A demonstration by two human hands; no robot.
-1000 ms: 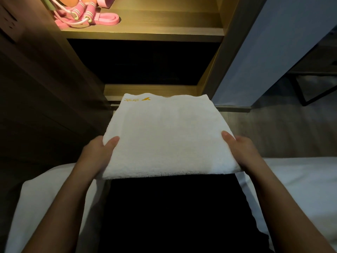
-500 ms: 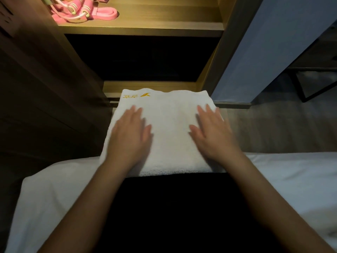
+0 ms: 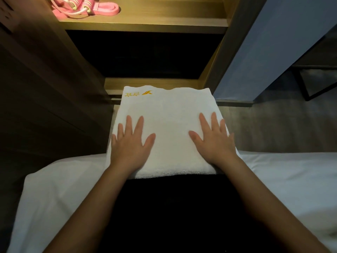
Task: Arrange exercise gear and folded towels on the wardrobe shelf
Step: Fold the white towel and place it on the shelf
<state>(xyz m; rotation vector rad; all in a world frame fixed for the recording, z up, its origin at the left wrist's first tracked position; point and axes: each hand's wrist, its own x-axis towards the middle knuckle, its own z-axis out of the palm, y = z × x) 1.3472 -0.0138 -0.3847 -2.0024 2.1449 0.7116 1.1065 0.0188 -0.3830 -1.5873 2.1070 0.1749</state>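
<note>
A folded white towel (image 3: 169,114) with a yellow embroidered logo at its far left corner is lying flat, while pink exercise gear (image 3: 102,8) is sitting on the lit wardrobe shelf (image 3: 145,24) beyond it, well apart.

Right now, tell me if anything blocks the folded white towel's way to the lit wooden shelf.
Nothing visible does. Only open air lies between the folded white towel and the lit wooden shelf; pink exercise gear sits at its left end only.
</note>
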